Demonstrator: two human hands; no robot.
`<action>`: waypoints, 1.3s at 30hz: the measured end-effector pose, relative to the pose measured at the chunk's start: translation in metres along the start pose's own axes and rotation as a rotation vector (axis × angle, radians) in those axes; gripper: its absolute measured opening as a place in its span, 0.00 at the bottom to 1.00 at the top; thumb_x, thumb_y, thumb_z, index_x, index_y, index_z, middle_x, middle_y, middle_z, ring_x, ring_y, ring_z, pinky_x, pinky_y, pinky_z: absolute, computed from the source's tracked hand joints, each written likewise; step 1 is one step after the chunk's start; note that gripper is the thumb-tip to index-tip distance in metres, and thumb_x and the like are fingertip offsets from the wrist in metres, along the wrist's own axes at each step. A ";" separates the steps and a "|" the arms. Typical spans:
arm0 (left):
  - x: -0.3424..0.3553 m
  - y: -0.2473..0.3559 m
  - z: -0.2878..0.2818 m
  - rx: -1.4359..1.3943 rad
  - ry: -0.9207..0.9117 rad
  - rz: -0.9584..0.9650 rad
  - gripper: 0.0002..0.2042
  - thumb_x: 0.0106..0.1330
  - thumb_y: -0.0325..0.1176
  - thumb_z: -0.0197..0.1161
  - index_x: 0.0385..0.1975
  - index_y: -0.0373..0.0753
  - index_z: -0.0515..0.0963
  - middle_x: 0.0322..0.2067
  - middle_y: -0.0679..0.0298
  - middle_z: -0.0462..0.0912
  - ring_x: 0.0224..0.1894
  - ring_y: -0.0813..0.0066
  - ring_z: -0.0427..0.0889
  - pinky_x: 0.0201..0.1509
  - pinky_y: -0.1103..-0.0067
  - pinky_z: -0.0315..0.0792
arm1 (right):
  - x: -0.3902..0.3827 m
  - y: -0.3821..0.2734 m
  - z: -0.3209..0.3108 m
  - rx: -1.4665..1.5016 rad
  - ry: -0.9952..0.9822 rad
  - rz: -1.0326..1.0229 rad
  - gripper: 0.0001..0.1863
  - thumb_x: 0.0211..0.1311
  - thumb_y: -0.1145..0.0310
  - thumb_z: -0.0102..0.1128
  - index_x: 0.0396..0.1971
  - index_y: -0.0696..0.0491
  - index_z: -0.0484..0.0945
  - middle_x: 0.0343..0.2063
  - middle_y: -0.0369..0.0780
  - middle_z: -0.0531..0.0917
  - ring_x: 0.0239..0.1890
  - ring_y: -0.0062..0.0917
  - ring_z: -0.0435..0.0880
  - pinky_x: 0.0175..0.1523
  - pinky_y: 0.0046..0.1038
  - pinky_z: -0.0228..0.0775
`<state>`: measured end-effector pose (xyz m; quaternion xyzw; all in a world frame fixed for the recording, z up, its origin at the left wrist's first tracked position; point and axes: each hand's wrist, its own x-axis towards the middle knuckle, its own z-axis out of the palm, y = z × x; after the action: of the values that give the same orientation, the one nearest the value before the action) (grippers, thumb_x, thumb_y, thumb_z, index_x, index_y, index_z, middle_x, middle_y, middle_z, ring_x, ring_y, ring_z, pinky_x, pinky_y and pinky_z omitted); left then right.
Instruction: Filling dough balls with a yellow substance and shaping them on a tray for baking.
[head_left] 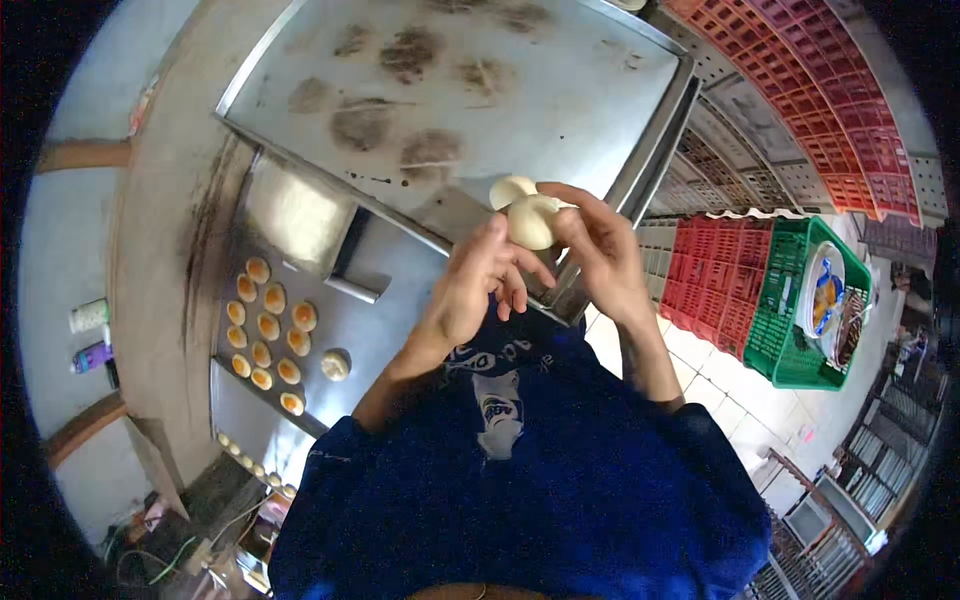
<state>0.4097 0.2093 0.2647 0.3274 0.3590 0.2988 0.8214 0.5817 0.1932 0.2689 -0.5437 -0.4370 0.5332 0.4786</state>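
Note:
My right hand (610, 265) grips a smooth pale dough piece (532, 225), with a second pale rounded piece (512, 188) just behind it. My left hand (470, 290) is beside them, thumb at the dough's edge, fingers loosely curled and apart. Both are over the front edge of a large stained metal tray (340, 60). Lower left, another metal sheet (375, 310) carries several small pale rounds with glossy orange-yellow tops (268, 325) and one plain pale round (335, 364).
Stacked red plastic crates (715, 290) and a green crate (760, 350) holding a white container (812, 310) stand at right on tiles, below more crates (800, 90). At left are a worn wall (160, 250) and bottles (90, 355). Metal racks (890, 450) are lower right.

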 end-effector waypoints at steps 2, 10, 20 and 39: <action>0.002 -0.002 0.006 0.040 -0.013 0.018 0.24 0.75 0.46 0.46 0.61 0.33 0.66 0.31 0.56 0.82 0.19 0.77 0.75 0.19 0.85 0.66 | 0.002 0.003 -0.005 0.029 0.045 -0.009 0.16 0.51 0.80 0.69 0.43 0.61 0.81 0.34 0.42 0.85 0.26 0.20 0.78 0.31 0.19 0.74; -0.026 -0.003 -0.014 0.342 0.118 0.195 0.24 0.73 0.31 0.52 0.67 0.37 0.61 0.33 0.59 0.82 0.23 0.81 0.72 0.23 0.87 0.65 | 0.086 0.023 -0.050 -0.733 0.379 -0.414 0.24 0.39 0.73 0.74 0.43 0.58 0.82 0.34 0.44 0.85 0.28 0.30 0.82 0.31 0.27 0.75; -0.151 -0.071 -0.148 0.350 0.888 0.308 0.24 0.69 0.32 0.58 0.65 0.37 0.64 0.35 0.60 0.80 0.27 0.79 0.73 0.31 0.83 0.69 | 0.100 0.019 -0.050 -1.291 0.282 -0.318 0.21 0.59 0.62 0.66 0.52 0.50 0.81 0.41 0.41 0.87 0.39 0.33 0.86 0.41 0.31 0.79; -0.332 -0.273 -0.421 0.007 2.179 0.550 0.16 0.66 0.28 0.55 0.53 0.38 0.71 0.44 0.54 0.79 0.43 0.57 0.80 0.46 0.68 0.75 | 0.014 -0.027 0.212 -0.760 0.043 -0.759 0.16 0.58 0.73 0.69 0.47 0.57 0.82 0.54 0.45 0.80 0.54 0.29 0.78 0.54 0.26 0.75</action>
<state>-0.0382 -0.0612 -0.0318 -0.0381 0.8018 0.5958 -0.0255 0.3721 0.2226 0.2989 -0.4934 -0.7551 0.1158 0.4160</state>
